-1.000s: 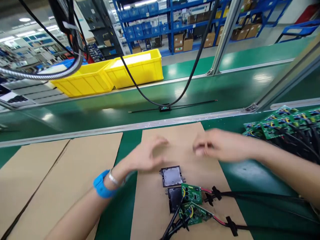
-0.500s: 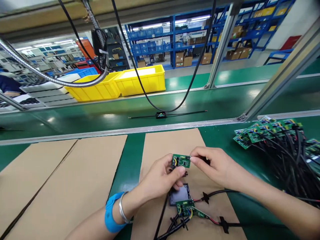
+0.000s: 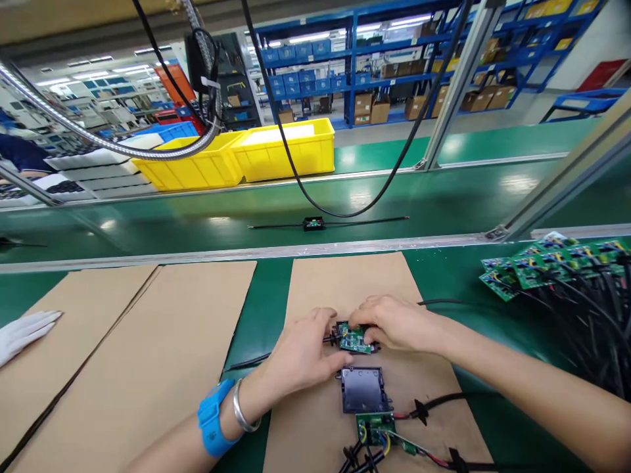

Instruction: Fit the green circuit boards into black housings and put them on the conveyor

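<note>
1. The green rectangular circuit board sits above the brown flat cardboard sheet, between my two hands; my fingers partly hide it.
2. The fingers of my right hand bend over its far edge and right end, presumably to steady it; whether they clamp it, I cannot tell.
3. The fingers of my left hand stand apart around its cabled left end, apparently guiding it.
4. A black square plastic shell lies just nearer me, likely for ready reach.
5. The cardboard presumably protects the glossy green desk.
6. Beyond: yellow plastic bins, blue metal shelving. Far left: a co-worker's white-gloved hand.
</note>
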### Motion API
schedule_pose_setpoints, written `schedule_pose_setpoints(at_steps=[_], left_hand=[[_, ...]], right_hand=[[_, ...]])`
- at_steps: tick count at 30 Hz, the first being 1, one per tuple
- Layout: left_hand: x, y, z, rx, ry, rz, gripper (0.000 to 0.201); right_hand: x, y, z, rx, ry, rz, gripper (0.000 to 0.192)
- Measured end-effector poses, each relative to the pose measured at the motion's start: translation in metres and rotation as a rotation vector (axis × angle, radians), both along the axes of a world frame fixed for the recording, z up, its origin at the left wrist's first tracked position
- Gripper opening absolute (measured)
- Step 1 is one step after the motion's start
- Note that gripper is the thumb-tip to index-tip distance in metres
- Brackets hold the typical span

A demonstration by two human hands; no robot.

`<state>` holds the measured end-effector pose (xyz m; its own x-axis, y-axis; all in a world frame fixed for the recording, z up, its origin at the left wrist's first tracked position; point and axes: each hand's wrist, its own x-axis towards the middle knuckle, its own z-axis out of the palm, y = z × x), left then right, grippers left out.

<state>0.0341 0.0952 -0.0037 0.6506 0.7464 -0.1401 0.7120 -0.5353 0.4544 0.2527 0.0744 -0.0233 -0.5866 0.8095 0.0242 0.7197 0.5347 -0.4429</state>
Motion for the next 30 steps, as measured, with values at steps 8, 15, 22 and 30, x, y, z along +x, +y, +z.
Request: schedule_pose_setpoints(at_steps=[8, 15, 22, 30], left_hand=[[-0.004, 0.013, -0.024, 0.056, 0.055, -0.095, 0.049], [-0.004, 0.015, -0.023, 0.023, 0.082, -0.086, 0.046], [-0.003, 0.016, -0.025, -0.001, 0.087, -0.083, 0.048], [-0.005, 0.014, -0.023, 0.037, 0.139, -0.119, 0.048]], right_hand=[[-0.004, 0.03, -0.004, 0.079, -0.118, 0.133, 0.017], [-0.011, 0.019, -0.007, 0.183, -0.195, 0.143, 0.012], [-0.015, 0.009, -0.022, 0.24, -0.151, -0.003, 0.005], [-0.016, 0.004, -0.029, 0.192, -0.112, -0.034, 0.007]])
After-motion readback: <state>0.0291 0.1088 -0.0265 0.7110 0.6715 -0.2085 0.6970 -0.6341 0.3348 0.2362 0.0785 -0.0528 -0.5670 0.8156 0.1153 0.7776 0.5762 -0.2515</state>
